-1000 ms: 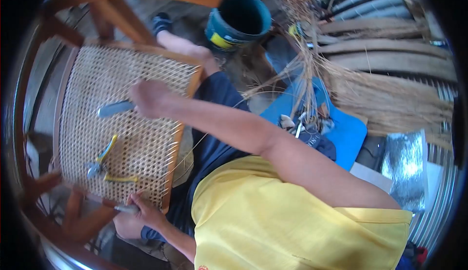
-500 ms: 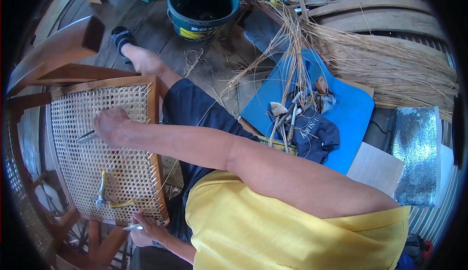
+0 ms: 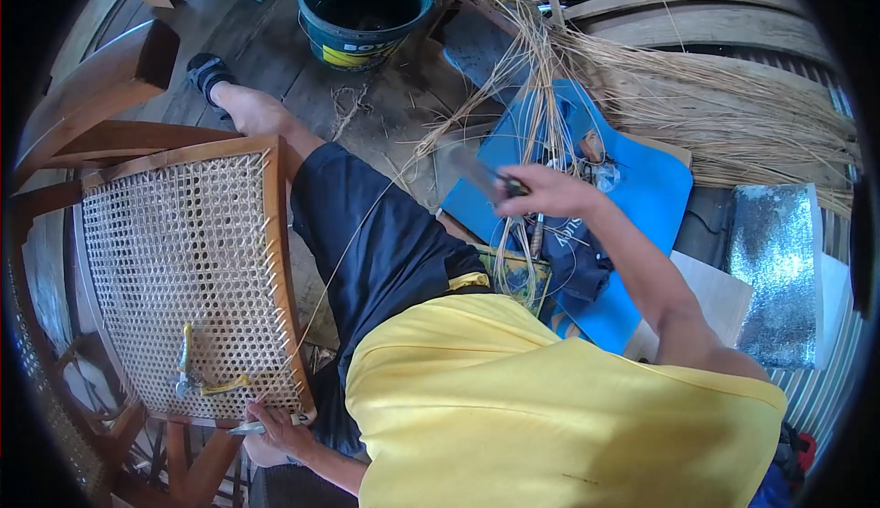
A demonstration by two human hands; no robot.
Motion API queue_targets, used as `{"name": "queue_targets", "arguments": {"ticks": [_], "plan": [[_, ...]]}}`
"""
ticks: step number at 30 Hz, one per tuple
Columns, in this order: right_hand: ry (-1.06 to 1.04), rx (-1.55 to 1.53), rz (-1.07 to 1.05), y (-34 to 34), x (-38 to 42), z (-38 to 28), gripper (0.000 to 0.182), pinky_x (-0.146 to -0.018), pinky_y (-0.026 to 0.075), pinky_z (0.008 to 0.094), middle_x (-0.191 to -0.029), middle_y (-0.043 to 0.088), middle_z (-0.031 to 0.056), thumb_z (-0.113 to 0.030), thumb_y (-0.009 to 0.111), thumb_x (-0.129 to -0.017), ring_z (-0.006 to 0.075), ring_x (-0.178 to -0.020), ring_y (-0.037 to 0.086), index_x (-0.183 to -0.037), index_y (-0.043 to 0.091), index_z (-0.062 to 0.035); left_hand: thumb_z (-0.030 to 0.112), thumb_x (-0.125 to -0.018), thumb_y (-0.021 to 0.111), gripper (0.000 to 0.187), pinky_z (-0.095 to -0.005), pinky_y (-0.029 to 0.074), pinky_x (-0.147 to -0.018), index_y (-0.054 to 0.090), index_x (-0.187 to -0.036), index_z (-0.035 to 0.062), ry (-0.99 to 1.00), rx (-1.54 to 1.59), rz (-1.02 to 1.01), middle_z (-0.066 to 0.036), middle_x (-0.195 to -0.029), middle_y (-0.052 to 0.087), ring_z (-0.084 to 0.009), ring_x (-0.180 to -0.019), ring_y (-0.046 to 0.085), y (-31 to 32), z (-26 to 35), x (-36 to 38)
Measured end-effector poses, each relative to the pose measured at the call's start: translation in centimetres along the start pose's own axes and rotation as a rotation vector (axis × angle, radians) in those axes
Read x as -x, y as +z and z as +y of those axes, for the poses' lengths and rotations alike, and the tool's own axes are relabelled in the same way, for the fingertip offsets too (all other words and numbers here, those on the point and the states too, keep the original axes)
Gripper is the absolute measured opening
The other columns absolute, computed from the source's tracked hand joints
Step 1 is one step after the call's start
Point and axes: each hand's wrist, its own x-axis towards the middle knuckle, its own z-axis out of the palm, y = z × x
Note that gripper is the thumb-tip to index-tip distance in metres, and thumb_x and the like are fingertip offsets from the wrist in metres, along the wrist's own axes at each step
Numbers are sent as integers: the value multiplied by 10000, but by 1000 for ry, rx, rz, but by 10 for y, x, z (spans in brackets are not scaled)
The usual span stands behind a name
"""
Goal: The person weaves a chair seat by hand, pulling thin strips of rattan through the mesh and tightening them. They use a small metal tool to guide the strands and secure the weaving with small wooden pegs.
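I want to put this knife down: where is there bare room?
The woven panel is bare above the pliers in frame, as are floorboards between foot and bucket. The blue surface is crowded with strands and dark cloth, but bare towards the silver sheet.

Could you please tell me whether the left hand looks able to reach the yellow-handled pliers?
Probably yes: the left hand is at the edge of the woven panel, and nothing bulky shows between it and the pliers. It holds a silver tool, though, which may need putting down first.
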Motion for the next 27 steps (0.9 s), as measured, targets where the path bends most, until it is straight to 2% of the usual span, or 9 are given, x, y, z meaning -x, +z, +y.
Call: {"name": "queue_targets", "arguments": {"ticks": [4, 8, 11, 13, 16, 18, 20, 22, 27], "plan": [[206, -119, 144, 20, 37, 124, 345, -791, 460, 297, -923, 601, 9, -255, 762, -850, 109, -883, 546, -1072, 602, -45, 290, -987, 659, 246, -183, 241, -474, 594, -1104, 83, 4, 17, -132, 31, -852, 581, 13, -570, 316, -21, -16, -14], [154, 107, 243, 68, 5, 139, 319, -814, 467, 308, -946, 638, 33, -213, 761, -843, 129, -893, 571, -1068, 621, -36, 256, -1002, 637, 195, -180, 209, -450, 600, -1090, 86, 72, 71, -96, 48, -774, 545, 21, -535, 276, -17, -18, -11], [100, -12, 247, 91, -39, 137, 308, -801, 475, 319, -900, 643, 56, -210, 752, -848, 143, -861, 592, -1067, 634, -28, 258, -1000, 641, 187, -181, 209, -453, 609, -1080, 92, 81, 66, -107, 67, -725, 495, 18, -534, 275, -8, -10, -3], [76, -349, 379, 104, -73, 143, 308, -783, 481, 317, -898, 657, 77, -232, 749, -848, 161, -847, 614, -1048, 641, -24, 262, -997, 646, 186, -183, 206, -454, 613, -1072, 95, 82, 58, -65, 77, -702, 464, 16, -535, 275, -2, -7, 1], [142, -164, 656, 97, -76, 118, 303, -779, 489, 310, -928, 668, 70, -202, 748, -850, 159, -867, 624, -1064, 641, -17, 267, -990, 657, 193, -188, 211, -452, 617, -1067, 94, 87, 43, -50, 81, -687, 455, 11, -533, 280, -4, -11, 0], [58, -111, 770, 94, -76, 136, 293, -801, 502, 307, -966, 681, 75, -140, 731, -857, 157, -882, 637, -1101, 635, -9, 284, -1008, 627, 232, -228, 141, -449, 621, -1034, 53, 131, 29, -26, 97, -582, 268, -4, -495, 215, -2, -14, -3], [-24, -171, 936, 82, -67, 152, 331, -835, 512, 311, -1001, 692, 87, -99, 706, -867, 175, -902, 663, -1174, 624, -4, 285, -1009, 626, 233, -225, 142, -451, 623, -1039, 54, 129, 18, -44, 98, -583, 268, -2, -498, 217, -3, -13, -3], [83, -218, 937, 61, -51, 172, 312, -852, 514, 306, -1034, 700, 96, -86, 691, -868, 177, -925, 672, -1159, 618, 3, 285, -1011, 624, 234, -223, 144, -452, 625, -1045, 54, 129, 9, -61, 100, -585, 267, 0, -500, 219, -5, -14, -4], [268, 145, 1016, 6, -15, 237, 263, -833, 510, 393, -939, 690, 153, -212, 749, -814, 307, -910, 676, -989, 659, -37, 261, -1005, 635, 170, -214, 173, -454, 630, -1014, 92, 88, 35, 1, 99, -627, 349, 3, -525, 246, 6, -4, 6]]}}
